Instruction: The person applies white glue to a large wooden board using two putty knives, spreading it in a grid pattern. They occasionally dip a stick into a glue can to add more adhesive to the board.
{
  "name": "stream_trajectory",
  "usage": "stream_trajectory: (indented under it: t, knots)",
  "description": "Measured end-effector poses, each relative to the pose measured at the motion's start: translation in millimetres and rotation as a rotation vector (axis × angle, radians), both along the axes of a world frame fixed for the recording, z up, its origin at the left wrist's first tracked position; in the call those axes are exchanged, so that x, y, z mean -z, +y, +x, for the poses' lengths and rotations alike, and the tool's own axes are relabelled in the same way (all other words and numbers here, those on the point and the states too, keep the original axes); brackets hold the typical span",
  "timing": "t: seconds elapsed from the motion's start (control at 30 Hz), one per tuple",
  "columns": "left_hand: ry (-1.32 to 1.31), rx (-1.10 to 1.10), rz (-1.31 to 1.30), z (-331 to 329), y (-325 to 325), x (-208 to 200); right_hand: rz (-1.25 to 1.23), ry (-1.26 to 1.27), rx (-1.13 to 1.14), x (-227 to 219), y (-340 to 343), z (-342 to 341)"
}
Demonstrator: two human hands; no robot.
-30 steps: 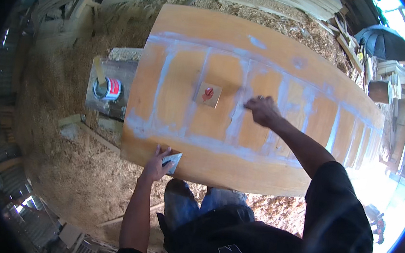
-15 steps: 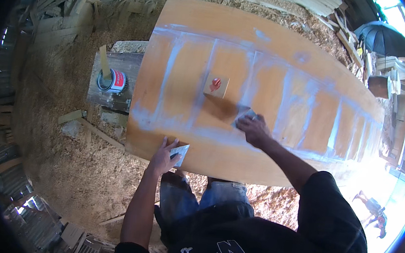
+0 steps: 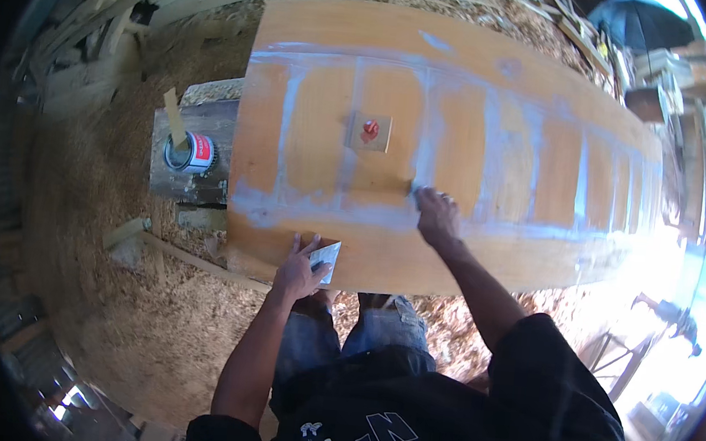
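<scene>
- Right hand (image 3: 438,217) grasps scraper (image 3: 416,189) at orange panel (image 3: 450,166).
- Left hand (image 3: 299,272) grasps pale plate (image 3: 327,258), fingertips (image 3: 297,240) on panel.
- Small square (image 3: 382,141) bearing red dab (image 3: 370,127) lies on panel.

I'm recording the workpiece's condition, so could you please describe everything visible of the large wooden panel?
The panel looks like orange wood and lies face up, its near right corner lost in glare. Pale bluish smears form two lengthwise bands joined by crosswise stripes. A small square board with a red lump rests on it. The left hand and a flat blade are at its near edge; the right hand holds a scraper at its surface.
</scene>
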State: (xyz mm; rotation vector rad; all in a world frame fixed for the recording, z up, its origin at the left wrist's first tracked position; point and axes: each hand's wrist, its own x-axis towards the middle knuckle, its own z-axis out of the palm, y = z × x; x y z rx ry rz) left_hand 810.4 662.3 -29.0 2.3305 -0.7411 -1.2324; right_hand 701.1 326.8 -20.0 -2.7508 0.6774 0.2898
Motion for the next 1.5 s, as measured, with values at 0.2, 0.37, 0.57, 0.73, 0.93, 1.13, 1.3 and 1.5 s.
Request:
stream_trajectory:
  t: [0.2,0.37,0.57,0.73,0.93,1.13,1.3,1.5]
  knots:
    - [0.02,-0.131,0.036,-3,-5,-2,0.388,0.06,0.013,-27,78,-64]
    - [-0.01,-0.098,-0.025,-2,-2,2,0.704,-0.229,0.35,-53,61,-87]
    - [-0.056,-0.137,0.06,-11,-1,20,1.423,-0.228,0.629,-57,-27,-115]
    - [-0.087,-0.257,0.023,-22,-3,20,1.849,-0.336,0.833,-63,-110,-136]
    - [0.173,-0.8,-0.24,-68,-69,-12,2.029,-0.345,0.856,-50,-183,-172]
    - [0.031,-0.759,-0.342,-128,-214,-21,2.181,-0.449,0.759,-50,-204,-166]
    - [0.764,-1.088,-0.735,-118,-339,-59,1.656,-0.813,0.491,-85,-228,-141]
    - [1.076,-0.998,-0.903,-123,-434,-123,1.07,-0.886,-0.076,-122,-253,-121]
